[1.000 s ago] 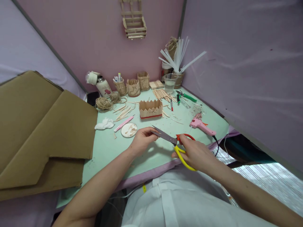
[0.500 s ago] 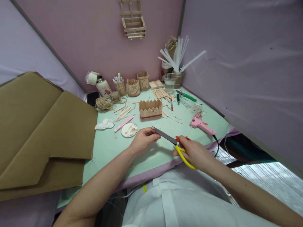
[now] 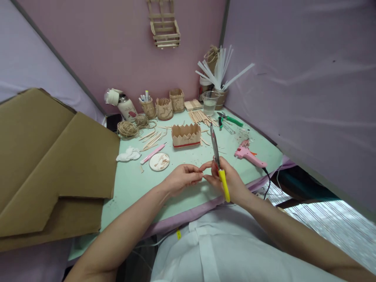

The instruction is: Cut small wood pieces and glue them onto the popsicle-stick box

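Note:
Scissors (image 3: 222,178) with a yellow handle rest in my right hand (image 3: 232,182), their blades pointing away from me toward the back of the table. The thumb and forefinger of that hand reach out to the fingertips of my left hand (image 3: 185,178). My left hand is pinched closed; whatever is between the fingers is too small and hidden to name. Just beyond both hands stands a wooden box (image 3: 186,138) with a zigzag top edge and a red line along its base. A round white dish (image 3: 155,163) holding small wood bits lies left of it.
A pink glue gun (image 3: 249,155) with a cord lies at the right. Green-handled pliers (image 3: 233,120), wooden sticks (image 3: 199,117) and a plastic cup of water (image 3: 209,105) are behind. Folded cardboard (image 3: 85,156) covers the left side. A pink craft knife (image 3: 152,153) lies beside the dish.
The scissors have swung from pointing at my left fingers to pointing away from me. My right hand has moved left, and its fingertips now meet those of my left hand.

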{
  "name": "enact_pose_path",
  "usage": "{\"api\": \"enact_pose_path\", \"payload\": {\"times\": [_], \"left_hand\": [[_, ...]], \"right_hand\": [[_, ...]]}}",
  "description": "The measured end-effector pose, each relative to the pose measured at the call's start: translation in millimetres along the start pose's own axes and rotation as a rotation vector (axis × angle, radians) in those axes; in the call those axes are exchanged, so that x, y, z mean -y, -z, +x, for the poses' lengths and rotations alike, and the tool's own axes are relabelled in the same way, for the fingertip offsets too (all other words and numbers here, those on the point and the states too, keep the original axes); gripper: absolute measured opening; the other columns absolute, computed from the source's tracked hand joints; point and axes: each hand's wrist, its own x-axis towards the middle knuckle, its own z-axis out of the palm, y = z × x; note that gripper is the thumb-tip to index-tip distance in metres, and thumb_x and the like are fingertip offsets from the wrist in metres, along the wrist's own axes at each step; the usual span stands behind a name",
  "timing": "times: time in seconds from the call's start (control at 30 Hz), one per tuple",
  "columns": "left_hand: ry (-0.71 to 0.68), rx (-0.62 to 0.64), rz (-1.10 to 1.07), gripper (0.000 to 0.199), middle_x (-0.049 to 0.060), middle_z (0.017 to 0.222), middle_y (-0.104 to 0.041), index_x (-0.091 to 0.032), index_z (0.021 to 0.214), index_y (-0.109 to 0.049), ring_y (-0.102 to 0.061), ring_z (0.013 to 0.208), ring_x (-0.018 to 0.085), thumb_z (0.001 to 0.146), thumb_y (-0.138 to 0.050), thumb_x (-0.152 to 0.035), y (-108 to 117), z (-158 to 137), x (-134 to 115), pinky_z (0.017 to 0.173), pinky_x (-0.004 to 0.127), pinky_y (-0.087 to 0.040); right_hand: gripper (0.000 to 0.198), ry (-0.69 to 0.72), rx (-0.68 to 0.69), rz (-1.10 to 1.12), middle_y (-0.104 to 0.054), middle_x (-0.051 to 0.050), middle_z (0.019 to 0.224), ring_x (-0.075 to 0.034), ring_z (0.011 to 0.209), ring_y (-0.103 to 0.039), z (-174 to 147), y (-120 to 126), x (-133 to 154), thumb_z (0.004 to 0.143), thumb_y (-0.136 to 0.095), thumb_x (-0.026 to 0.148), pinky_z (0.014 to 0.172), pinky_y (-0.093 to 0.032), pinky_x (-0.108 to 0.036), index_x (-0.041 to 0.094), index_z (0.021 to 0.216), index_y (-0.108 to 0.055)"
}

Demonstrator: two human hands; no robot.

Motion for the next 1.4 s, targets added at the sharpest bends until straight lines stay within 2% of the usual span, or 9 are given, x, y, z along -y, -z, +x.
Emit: {"api": "enact_pose_path", "payload": {"times": [0.13, 0.4, 0.67, 0.83, 0.93, 1.03, 1.13, 1.23, 1.4], "left_hand": [[0.035, 0.012, -0.041, 0.024, -0.002, 0.058, -0.052, -0.012, 0.073, -0.064, -0.042, 0.053, 0.005, 0.060, -0.074, -0.030, 0.7, 0.1, -0.3, 0.051, 0.020, -0.028], [0.084, -0.004, -0.122, 0.024, 0.001, 0.066, -0.058, -0.012, 0.076, -0.067, -0.047, 0.057, 0.005, 0.062, -0.075, -0.030, 2.4, 0.8, -1.7, 0.055, 0.019, -0.035], [0.093, 0.001, -0.173, 0.023, -0.002, 0.057, -0.052, -0.011, 0.070, -0.064, -0.045, 0.052, 0.003, 0.060, -0.076, -0.028, 1.7, 2.1, 0.8, 0.053, 0.017, -0.032], [0.096, -0.061, -0.119, 0.029, 0.001, 0.065, -0.057, -0.011, 0.075, -0.065, -0.046, 0.055, 0.005, 0.059, -0.076, -0.033, 1.6, 1.6, -1.2, 0.055, 0.019, -0.034], [0.007, -0.125, 0.102, 0.030, 0.003, 0.069, -0.060, -0.013, 0.078, -0.065, -0.048, 0.058, 0.008, 0.063, -0.071, -0.038, 8.1, -0.1, -8.0, 0.056, 0.021, -0.036], [-0.157, -0.263, 0.524, 0.023, 0.003, 0.069, -0.062, -0.016, 0.076, -0.066, -0.049, 0.060, 0.011, 0.069, -0.063, -0.037, 23.5, -1.1, -17.0, 0.055, 0.023, -0.035], [-0.276, -0.439, 0.908, 0.017, 0.004, 0.072, -0.062, -0.018, 0.074, -0.066, -0.051, 0.065, 0.015, 0.073, -0.056, -0.032, 41.4, 0.1, -21.8, 0.060, 0.027, -0.037], [-0.275, -0.434, 1.170, 0.017, 0.006, 0.080, -0.061, -0.019, 0.075, -0.066, -0.053, 0.075, 0.018, 0.076, -0.051, -0.026, 52.0, 2.5, -19.9, 0.067, 0.030, -0.038], [-0.258, -0.449, 1.468, 0.023, 0.010, 0.085, -0.057, -0.017, 0.081, -0.066, -0.052, 0.083, 0.023, 0.083, -0.044, -0.024, 50.7, 7.2, -11.9, 0.072, 0.034, -0.036]], "right_hand": [[0.022, 0.041, -0.038, 0.018, -0.057, 0.000, 0.081, -0.010, 0.055, -0.037, -1.0, -1.0, -5.2, 0.077, -0.062, 0.033, 0.053, -0.032, -0.024, 0.022, 0.088, -0.047], [0.036, -0.018, -0.094, 0.174, -0.057, 0.002, 0.076, -0.011, 0.052, -0.037, 1.2, -3.0, -7.5, 0.072, -0.068, 0.037, 0.049, -0.032, -0.025, 0.025, 0.076, -0.035], [0.030, 0.003, -0.080, 0.143, -0.061, -0.001, 0.083, -0.010, 0.054, -0.041, 1.4, -6.1, -7.0, 0.074, -0.065, 0.036, 0.051, -0.036, -0.025, 0.023, 0.081, -0.038], [0.025, -0.035, -0.111, 0.087, -0.060, -0.001, 0.080, -0.009, 0.052, -0.039, 0.9, -2.7, -2.5, 0.075, -0.062, 0.036, 0.049, -0.035, -0.024, 0.022, 0.084, -0.043], [0.021, -0.066, -0.129, 0.008, -0.057, 0.001, 0.073, -0.009, 0.051, -0.037, 0.9, 2.2, -3.5, 0.075, -0.061, 0.034, 0.048, -0.034, -0.024, 0.021, 0.086, -0.048], [0.020, -0.090, -0.137, -0.034, -0.061, -0.001, 0.080, -0.010, 0.052, -0.038, 1.6, 7.2, -9.2, 0.075, -0.060, 0.032, 0.050, -0.034, -0.025, 0.022, 0.085, -0.046], [0.023, -0.104, -0.132, -0.037, -0.063, -0.003, 0.084, -0.012, 0.059, -0.047, 2.6, 10.9, -15.9, 0.075, -0.060, 0.033, 0.055, -0.038, -0.026, 0.023, 0.082, -0.041], [0.028, -0.115, -0.124, -0.036, -0.063, -0.002, 0.081, -0.014, 0.064, -0.051, 3.3, 12.4, -19.7, 0.074, -0.062, 0.035, 0.058, -0.039, -0.027, 0.023, 0.079, -0.037], [0.027, -0.134, -0.078, -0.019, -0.065, -0.002, 0.085, -0.011, 0.056, -0.046, 3.2, 10.6, -20.2, 0.075, -0.060, 0.034, 0.052, -0.036, -0.025, 0.024, 0.078, -0.035]]}}
